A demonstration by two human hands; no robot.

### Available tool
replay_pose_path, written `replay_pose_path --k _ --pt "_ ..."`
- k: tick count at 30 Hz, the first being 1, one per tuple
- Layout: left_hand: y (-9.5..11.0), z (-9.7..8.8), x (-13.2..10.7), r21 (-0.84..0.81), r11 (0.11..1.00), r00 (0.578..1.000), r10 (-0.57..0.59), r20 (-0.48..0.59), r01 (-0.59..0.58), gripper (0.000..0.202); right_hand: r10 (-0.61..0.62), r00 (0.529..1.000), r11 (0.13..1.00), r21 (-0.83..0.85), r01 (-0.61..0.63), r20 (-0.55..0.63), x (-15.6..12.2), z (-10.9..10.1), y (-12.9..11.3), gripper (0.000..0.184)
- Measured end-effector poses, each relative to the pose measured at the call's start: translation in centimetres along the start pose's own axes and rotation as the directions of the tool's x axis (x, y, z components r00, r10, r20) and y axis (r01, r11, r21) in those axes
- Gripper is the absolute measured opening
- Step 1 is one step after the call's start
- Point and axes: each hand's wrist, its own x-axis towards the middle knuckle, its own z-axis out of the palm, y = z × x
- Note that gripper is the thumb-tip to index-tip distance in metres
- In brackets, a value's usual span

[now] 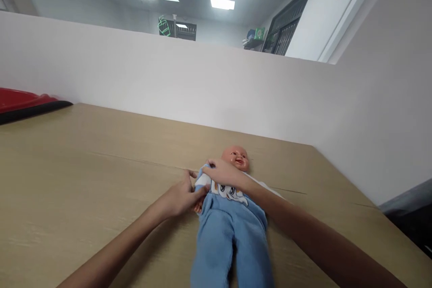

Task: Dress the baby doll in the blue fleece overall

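Left hand point(180, 198) pinching blue romper point(232, 229) sleeve, right hand point(221, 172) gripping its collar, doll point(236, 157) supine on wooden table point(84, 166), head at 12 o'clock, red tray point(20, 101) at 10 o'clock.

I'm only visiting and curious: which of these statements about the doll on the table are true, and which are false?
1. The doll lies face up on a wooden table. True.
2. The doll is dressed in red. False: its outfit is light blue, with white at the chest.
3. Both hands are on the outfit. True: the left hand grips it at the sleeve, and the right hand pinches it by the shoulder.
4. The right hand covers the doll's face. False: the face is bare, and the hand lies just below it.
5. A red thing lies at the table's far left. True.
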Motion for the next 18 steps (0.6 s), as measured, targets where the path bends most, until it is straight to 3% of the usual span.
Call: replay_pose_path --k 3,6,9,11,14,18 --pt "0.0 0.0 -0.4 0.031 0.998 0.998 0.050 -0.035 -0.049 0.050 0.032 0.989 0.984 -0.171 -0.056 -0.143 -0.6 0.6 -1.3 0.020" --pt "-0.1 0.4 -0.8 0.221 0.955 0.969 0.224 -0.101 -0.198 0.049 0.037 0.983 0.955 -0.282 -0.088 -0.182 -0.6 0.6 -1.8 0.026" --pt "-0.4 0.7 -1.3 0.503 0.795 0.896 0.436 -0.084 -0.340 0.051 0.083 0.979 0.923 -0.355 -0.146 -0.186 0.5 0.3 -1.2 0.030" --pt "-1.0 0.3 -1.6 0.637 0.675 0.859 0.510 -0.038 -0.372 0.050 0.124 0.975 0.904 -0.384 -0.188 -0.185 1.4 0.0 -0.6 0.029" --pt "-2.5 -1.7 -1.9 0.668 0.644 0.856 0.517 -0.021 -0.373 0.047 0.198 0.962 0.881 -0.397 -0.259 -0.188 1.9 -0.7 0.6 0.025" --pt "-4.5 -5.2 -1.9 0.551 0.807 0.934 0.333 -0.129 -0.212 0.027 0.297 0.930 0.859 -0.364 -0.360 -0.217 0.9 -1.4 1.8 0.031"
